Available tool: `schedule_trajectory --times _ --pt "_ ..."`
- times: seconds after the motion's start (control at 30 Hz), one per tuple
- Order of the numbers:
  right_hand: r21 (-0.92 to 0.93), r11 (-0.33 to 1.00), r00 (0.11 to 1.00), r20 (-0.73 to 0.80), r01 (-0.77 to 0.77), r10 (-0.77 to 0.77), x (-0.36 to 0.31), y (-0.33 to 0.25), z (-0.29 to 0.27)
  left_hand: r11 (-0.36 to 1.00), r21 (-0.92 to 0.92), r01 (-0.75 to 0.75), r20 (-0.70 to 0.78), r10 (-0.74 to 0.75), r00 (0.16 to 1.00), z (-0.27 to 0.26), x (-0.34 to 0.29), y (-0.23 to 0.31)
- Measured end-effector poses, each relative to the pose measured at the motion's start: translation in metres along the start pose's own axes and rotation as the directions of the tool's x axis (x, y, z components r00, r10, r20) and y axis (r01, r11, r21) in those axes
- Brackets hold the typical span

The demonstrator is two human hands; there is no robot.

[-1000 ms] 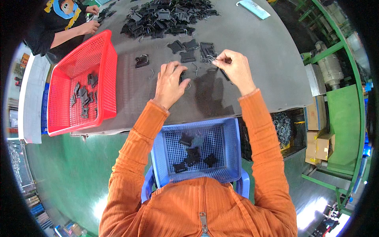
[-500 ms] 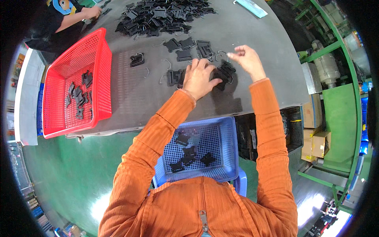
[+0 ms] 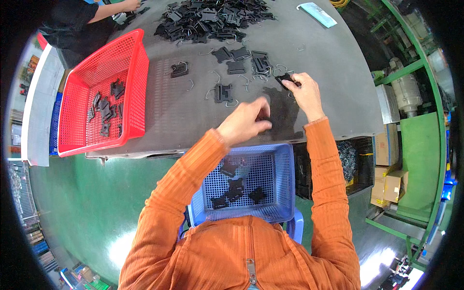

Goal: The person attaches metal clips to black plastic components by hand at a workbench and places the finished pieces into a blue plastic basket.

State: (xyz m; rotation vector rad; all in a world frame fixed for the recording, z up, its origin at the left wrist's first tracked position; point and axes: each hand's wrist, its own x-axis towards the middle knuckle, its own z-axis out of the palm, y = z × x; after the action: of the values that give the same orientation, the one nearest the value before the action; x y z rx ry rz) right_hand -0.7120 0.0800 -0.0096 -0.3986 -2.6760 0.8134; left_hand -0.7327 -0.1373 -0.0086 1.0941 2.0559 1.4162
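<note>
My right hand (image 3: 305, 94) is closed, pinching a small black plastic buckle part (image 3: 284, 79) between thumb and fingers just over the table. My left hand (image 3: 247, 120), slightly blurred, hovers by the table's near edge. Its fingers curl but stand apart from the thumb, and I see nothing between them. A flat black plastic buckle part (image 3: 223, 93) with a bent wire hook (image 3: 232, 104) beside it lies beyond that hand. Farther off lie several more such parts (image 3: 236, 67) among loose wire hooks. Another part with its hook (image 3: 179, 69) sits apart to the left.
A large pile of black parts (image 3: 212, 20) covers the far table (image 3: 166, 123). A red basket (image 3: 140, 96) on the left and a blue basket (image 3: 285, 186) below the edge each hold several parts. Another person's hand (image 3: 130, 5) is at far left; a light-blue packet (image 3: 317, 15) lies far right.
My left hand has drawn back toward me from the parts. My right hand, open before, has come down and now grips a buckle part. The whole view has shifted slightly.
</note>
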Motion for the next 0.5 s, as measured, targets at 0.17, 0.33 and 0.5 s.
schedule_trajectory --times 0.17,0.33,0.5 --pt "0.23 0.973 0.855 0.509 -0.025 -0.098 -0.004 -0.009 -0.034 0.999 0.025 0.044 0.321 -0.049 0.946 -0.031 -0.038 0.021" --pt "0.399 0.913 0.496 0.777 0.087 -0.387 0.008 -0.057 -0.01 0.82 0.571 0.03 -0.251 0.139 0.958 -0.077 -0.016 -0.04" --pt "-0.087 0.951 0.907 0.339 0.296 -0.251 0.066 -0.067 0.055 0.79 0.607 0.082 -0.187 0.041 0.982 -0.088 0.013 -0.049"
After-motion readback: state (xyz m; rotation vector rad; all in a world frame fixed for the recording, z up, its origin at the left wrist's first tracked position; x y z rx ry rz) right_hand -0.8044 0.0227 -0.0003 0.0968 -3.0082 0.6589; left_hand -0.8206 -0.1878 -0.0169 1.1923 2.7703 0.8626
